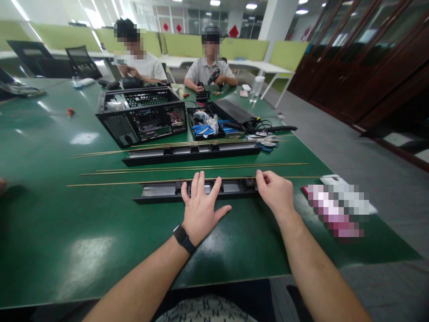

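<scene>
A long black channel rail [157, 192] with a silvery inner strip lies crosswise on the green table before me. My left hand [201, 212], wearing a black watch, rests over its middle with fingers spread. Along the rail's far edge runs a thin brass-coloured rod [100, 184], reaching past both ends. My right hand [276, 192] is closed in a pinch on this rod near the rail's right end; the fingertips partly hide the grip. Beyond them lie more thin rods [150, 169] and a second, similar black rail [150, 158].
A black computer case [144, 116] stands beyond the rails, beside a tray [223, 134] of gloves. Cables [263, 125] lie to the right. A white phone-like object [330, 180] and a pink item [323, 203] sit near the right edge. Two people sit across the table.
</scene>
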Demonstrator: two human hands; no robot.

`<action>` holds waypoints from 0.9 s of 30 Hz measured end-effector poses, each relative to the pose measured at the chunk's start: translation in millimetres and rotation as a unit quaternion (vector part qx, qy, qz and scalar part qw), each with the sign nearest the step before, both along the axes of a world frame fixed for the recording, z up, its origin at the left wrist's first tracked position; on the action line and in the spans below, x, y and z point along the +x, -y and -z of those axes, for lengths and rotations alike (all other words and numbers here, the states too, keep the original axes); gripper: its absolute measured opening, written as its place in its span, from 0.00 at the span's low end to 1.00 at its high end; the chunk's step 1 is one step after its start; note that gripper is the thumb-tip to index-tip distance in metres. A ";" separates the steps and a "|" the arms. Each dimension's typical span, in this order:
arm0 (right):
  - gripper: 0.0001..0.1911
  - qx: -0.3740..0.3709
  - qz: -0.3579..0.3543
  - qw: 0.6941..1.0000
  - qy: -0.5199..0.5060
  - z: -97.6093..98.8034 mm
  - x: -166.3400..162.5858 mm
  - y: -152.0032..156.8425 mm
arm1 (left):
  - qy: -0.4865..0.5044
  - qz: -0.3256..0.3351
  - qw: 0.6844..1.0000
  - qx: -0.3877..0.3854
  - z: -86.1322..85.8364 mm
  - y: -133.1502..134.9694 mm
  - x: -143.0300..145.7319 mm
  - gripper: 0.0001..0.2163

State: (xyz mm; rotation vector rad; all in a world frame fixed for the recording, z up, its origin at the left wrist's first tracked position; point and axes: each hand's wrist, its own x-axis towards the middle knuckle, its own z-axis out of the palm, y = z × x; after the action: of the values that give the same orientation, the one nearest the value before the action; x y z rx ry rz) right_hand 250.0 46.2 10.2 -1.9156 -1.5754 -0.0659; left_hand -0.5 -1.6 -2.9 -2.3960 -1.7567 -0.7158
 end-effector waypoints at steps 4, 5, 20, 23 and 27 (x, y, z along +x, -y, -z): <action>0.22 0.004 -0.033 0.999 -0.003 1.5 -2.2 0.9 | 0.000 -0.001 1.000 -0.002 0.0 -0.1 0.2 0.39; 0.22 0.006 -0.034 0.999 -0.005 1.7 -1.6 0.8 | 0.001 -0.001 1.000 -0.002 -0.2 0.0 0.2 0.39; 0.24 0.020 -0.039 0.999 -0.007 3.5 0.5 -0.2 | 0.001 -0.002 1.000 -0.020 -4.0 1.0 0.5 0.39; 0.24 0.023 -0.033 0.999 -0.017 3.1 1.1 -0.2 | 0.000 -0.002 1.000 -0.023 -4.3 0.9 0.7 0.39; 0.24 0.023 -0.013 0.999 -0.033 0.2 1.0 0.7 | 0.002 -0.002 1.000 -0.019 -4.5 0.9 0.6 0.39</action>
State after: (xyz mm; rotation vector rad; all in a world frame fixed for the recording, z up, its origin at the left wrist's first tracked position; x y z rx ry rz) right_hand 251.0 45.5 10.0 -1.8425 -1.5418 -0.0265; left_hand 0.2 -2.5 1.6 -2.4161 -1.7937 -0.6940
